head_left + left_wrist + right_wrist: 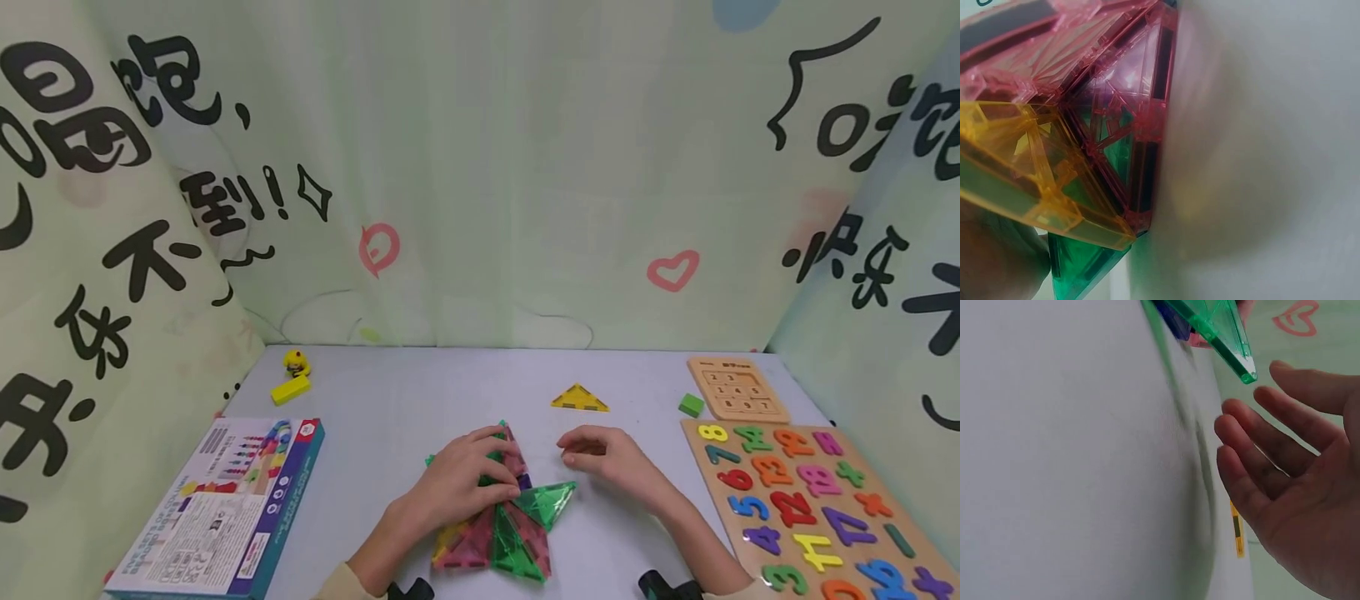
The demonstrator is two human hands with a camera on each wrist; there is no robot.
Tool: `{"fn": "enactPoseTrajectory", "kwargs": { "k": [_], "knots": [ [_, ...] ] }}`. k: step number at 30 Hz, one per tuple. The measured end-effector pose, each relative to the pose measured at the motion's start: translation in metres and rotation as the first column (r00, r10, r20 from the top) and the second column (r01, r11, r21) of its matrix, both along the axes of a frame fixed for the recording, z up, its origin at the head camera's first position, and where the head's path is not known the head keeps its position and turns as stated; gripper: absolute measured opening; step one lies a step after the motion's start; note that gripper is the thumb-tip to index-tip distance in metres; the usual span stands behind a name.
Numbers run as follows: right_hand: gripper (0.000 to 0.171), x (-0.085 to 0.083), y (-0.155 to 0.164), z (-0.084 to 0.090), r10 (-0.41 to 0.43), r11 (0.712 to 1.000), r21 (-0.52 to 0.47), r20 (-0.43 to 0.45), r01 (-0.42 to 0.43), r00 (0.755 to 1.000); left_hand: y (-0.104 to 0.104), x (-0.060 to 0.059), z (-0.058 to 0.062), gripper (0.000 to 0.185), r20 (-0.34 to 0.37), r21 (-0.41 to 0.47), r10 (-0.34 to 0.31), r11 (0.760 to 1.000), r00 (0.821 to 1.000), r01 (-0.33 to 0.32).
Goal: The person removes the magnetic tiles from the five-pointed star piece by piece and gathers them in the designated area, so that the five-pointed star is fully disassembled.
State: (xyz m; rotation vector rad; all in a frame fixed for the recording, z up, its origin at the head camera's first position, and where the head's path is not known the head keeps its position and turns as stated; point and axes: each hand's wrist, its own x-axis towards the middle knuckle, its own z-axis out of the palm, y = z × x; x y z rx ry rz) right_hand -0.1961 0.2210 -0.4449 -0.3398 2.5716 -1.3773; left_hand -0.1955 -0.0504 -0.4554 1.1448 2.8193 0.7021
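Observation:
A shape built of translucent magnetic tiles (516, 546) in pink, green and yellow stands at the front middle of the white table. My left hand (467, 477) lies over its top and grips it, thumb on the near side and fingers bent across the far side, hiding much of the upper tiles. A green triangular tile (547, 502) juts out to the right. In the left wrist view, a yellow tile (1041, 181) joins pink ones low on the build. Apart from it on the right, my right hand (617, 463) is held with loosely bent fingers and nothing in them.
A yellow triangle tile (580, 398) lies farther back. On the left are a printed box (217, 500), a yellow block (290, 390) and a small yellow figure (297, 362). Right of my hands are a number board (813, 454), a wooden board (738, 387) and a green block (692, 406).

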Motion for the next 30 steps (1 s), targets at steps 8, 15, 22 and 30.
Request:
{"fn": "enactPoseTrajectory", "kwargs": {
  "k": [8, 15, 22, 30],
  "knots": [
    [0.026, 0.018, -0.003, -0.009, 0.19, 0.974, -0.152, 0.137, -0.169, 0.972, -0.001, 0.001, 0.0, 0.017, -0.007, 0.01, 0.007, 1.0, 1.0, -0.007],
    [0.021, 0.023, -0.005, -0.016, 0.14, 0.975, -0.191, 0.12, -0.116, 0.983, -0.001, 0.001, 0.0, 0.017, 0.013, 0.007, 0.006, 1.0, 1.0, -0.006],
    [0.024, 0.023, -0.005, -0.017, 0.081, 0.972, -0.231, 0.18, -0.038, 0.98, -0.002, 0.0, 0.002, 0.017, 0.036, 0.012, -0.006, 1.0, 0.999, 0.006],
    [0.026, 0.022, -0.003, -0.017, 0.049, 0.961, -0.278, 0.199, 0.008, 0.979, -0.002, 0.0, 0.002, 0.018, 0.051, 0.018, -0.01, 1.0, 0.999, 0.009]
  ]
}}
